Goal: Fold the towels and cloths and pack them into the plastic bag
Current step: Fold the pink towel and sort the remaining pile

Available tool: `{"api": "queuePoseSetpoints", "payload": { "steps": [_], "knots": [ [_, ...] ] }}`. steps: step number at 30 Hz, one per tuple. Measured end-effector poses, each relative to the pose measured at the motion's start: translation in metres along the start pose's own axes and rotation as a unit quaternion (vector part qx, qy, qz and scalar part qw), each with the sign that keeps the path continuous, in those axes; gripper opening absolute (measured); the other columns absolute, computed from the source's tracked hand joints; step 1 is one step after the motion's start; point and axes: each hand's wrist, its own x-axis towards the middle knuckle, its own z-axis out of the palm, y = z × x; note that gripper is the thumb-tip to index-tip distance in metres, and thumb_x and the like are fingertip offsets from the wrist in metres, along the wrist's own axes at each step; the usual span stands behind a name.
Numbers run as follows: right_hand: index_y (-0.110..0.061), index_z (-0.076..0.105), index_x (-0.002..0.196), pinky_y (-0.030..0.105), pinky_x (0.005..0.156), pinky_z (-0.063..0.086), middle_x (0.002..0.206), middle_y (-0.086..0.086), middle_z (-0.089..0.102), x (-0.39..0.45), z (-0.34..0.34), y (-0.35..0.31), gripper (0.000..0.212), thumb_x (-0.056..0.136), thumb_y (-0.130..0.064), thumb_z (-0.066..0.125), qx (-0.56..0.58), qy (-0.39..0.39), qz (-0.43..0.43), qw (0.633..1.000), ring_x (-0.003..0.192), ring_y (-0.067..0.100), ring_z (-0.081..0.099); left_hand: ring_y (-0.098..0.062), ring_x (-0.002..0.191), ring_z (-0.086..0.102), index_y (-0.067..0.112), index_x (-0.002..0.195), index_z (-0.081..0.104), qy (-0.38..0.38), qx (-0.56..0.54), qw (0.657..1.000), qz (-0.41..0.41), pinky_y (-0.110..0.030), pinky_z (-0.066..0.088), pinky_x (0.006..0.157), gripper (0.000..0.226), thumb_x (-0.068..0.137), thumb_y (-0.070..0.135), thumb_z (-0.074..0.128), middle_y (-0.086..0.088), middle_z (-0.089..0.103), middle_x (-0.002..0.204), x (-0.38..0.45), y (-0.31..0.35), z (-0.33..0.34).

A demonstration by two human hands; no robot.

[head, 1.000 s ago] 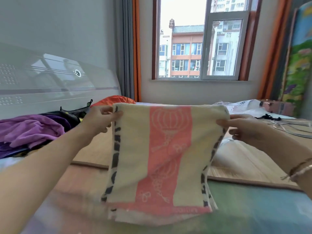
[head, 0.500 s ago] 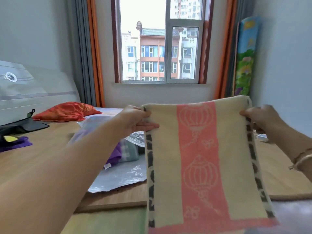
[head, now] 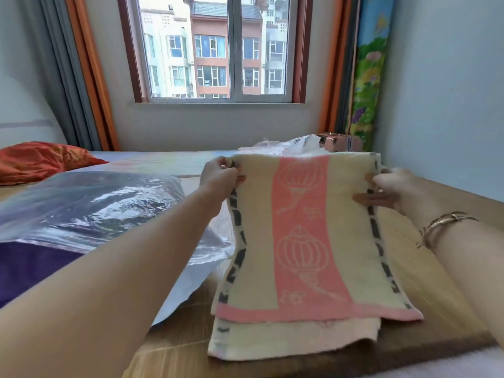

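Observation:
A cream towel [head: 302, 241] with a pink lantern stripe and dark-patterned edges hangs doubled over between my hands, its lower end lying on the bed mat. My left hand [head: 219, 179] pinches its top left corner. My right hand [head: 388, 186] pinches the top right edge. The clear plastic bag [head: 90, 205] lies to the left of the towel, with a purple cloth [head: 30, 266] inside its near end.
The towel lies over a woven bamboo bed mat [head: 425, 271]. An orange pillow [head: 41, 159] lies far left. White plastic bags [head: 297, 144] and a pink box [head: 341, 141] are behind the towel near the wall. A blue wall runs close on the right.
My view has swung right and tipped down. Both hands have lowered the towel, so its bottom end now rests on the mat beside the plastic bag.

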Motion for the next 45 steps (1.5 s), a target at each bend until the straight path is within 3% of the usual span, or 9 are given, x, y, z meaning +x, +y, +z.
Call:
{"api": "queuePoseSetpoints", "payload": {
  "steps": [7,12,15,19,22,28,36,41,45],
  "knots": [
    [-0.01,0.046,0.09,0.051,0.077,0.057,0.105,0.012,0.042,-0.021,-0.02,0.037,0.022,0.091,0.002,0.028,0.198,-0.008,0.035,0.979,0.083,0.036,0.059,-0.031,0.088,0.061,0.003,0.077,0.057,-0.041,0.056,0.998,0.005,-0.042,0.057,0.085,0.025,0.084,-0.015,0.041,-0.017,0.055,0.093,-0.032,-0.01,-0.006],
    [-0.003,0.062,0.084,0.032,0.059,0.05,0.1,0.016,0.065,-0.048,-0.036,0.075,0.043,0.098,-0.034,0.036,0.082,-0.04,0.11,0.99,0.079,0.024,0.057,-0.032,0.069,0.061,0.008,0.05,0.069,-0.11,0.178,0.976,-0.065,-0.04,0.054,0.075,0.039,0.08,-0.01,0.05,-0.015,0.069,0.069,-0.073,-0.021,-0.003],
    [-0.006,0.065,0.086,0.033,0.06,0.048,0.109,0.018,0.061,-0.051,-0.036,0.094,0.007,0.089,-0.009,0.06,-0.004,-0.053,0.118,0.992,0.083,0.026,0.059,-0.015,0.056,0.054,0.007,0.069,0.074,-0.117,0.288,0.951,-0.004,-0.019,0.043,0.051,0.034,0.091,0.019,0.052,-0.002,0.064,0.061,-0.1,-0.026,-0.001],
    [-0.003,0.066,0.107,0.034,0.062,0.045,0.117,0.022,0.058,-0.039,-0.042,0.103,0.031,0.081,0.011,0.058,-0.047,-0.022,0.109,0.993,0.092,0.031,0.057,-0.016,0.064,0.062,0.011,0.073,0.069,-0.111,0.388,0.912,0.078,-0.016,0.045,0.045,0.008,0.079,0.01,0.062,-0.003,0.067,0.072,-0.114,-0.028,0.0],
    [0.002,0.061,0.11,0.037,0.071,0.051,0.11,0.019,0.059,-0.041,-0.049,0.105,0.03,0.081,0.004,0.067,-0.123,-0.016,0.115,0.986,0.09,0.029,0.058,-0.023,0.076,0.063,0.013,0.085,0.064,-0.173,0.477,0.86,0.06,-0.027,0.052,0.06,0.015,0.078,0.002,0.057,-0.007,0.065,0.096,-0.12,-0.034,0.005],
    [-0.004,0.063,0.108,0.038,0.076,0.054,0.105,0.019,0.069,-0.049,-0.051,0.104,0.048,0.073,-0.031,0.081,-0.142,-0.122,0.167,0.968,0.091,0.028,0.066,-0.029,0.12,0.054,0.013,0.127,0.055,-0.223,0.756,0.607,0.104,-0.032,0.041,0.078,0.036,0.092,0.007,0.049,-0.008,0.055,0.131,-0.159,-0.039,0.038],
    [-0.013,0.065,0.102,0.03,0.061,0.055,0.082,0.007,0.07,-0.052,-0.044,0.112,0.057,0.056,-0.038,0.086,0.045,-0.215,0.205,0.954,0.066,0.018,0.067,-0.027,0.136,0.033,0.036,0.148,0.029,-0.335,0.512,0.781,0.126,-0.041,0.031,0.11,0.057,0.096,0.055,0.041,0.001,0.032,0.151,-0.16,-0.068,0.054],
    [0.004,0.055,0.127,0.037,0.079,0.057,0.117,0.027,0.062,-0.061,-0.034,0.107,0.059,0.078,-0.02,0.075,0.148,-0.256,0.121,0.948,0.09,0.03,0.067,-0.028,0.135,0.029,0.045,0.149,0.021,-0.334,0.53,0.765,0.148,-0.045,0.03,0.111,0.076,0.083,0.069,0.051,0.005,0.028,0.152,-0.156,-0.084,0.053],
    [0.006,0.053,0.123,0.035,0.069,0.059,0.101,0.024,0.065,-0.062,-0.033,0.105,0.051,0.079,-0.013,0.07,0.177,-0.283,0.121,0.935,0.083,0.03,0.068,-0.033,0.128,0.035,0.045,0.147,0.023,-0.319,0.565,0.744,0.16,-0.044,0.036,0.105,0.068,0.087,0.063,0.05,0.001,0.032,0.146,-0.156,-0.085,0.061]
  ]
}}
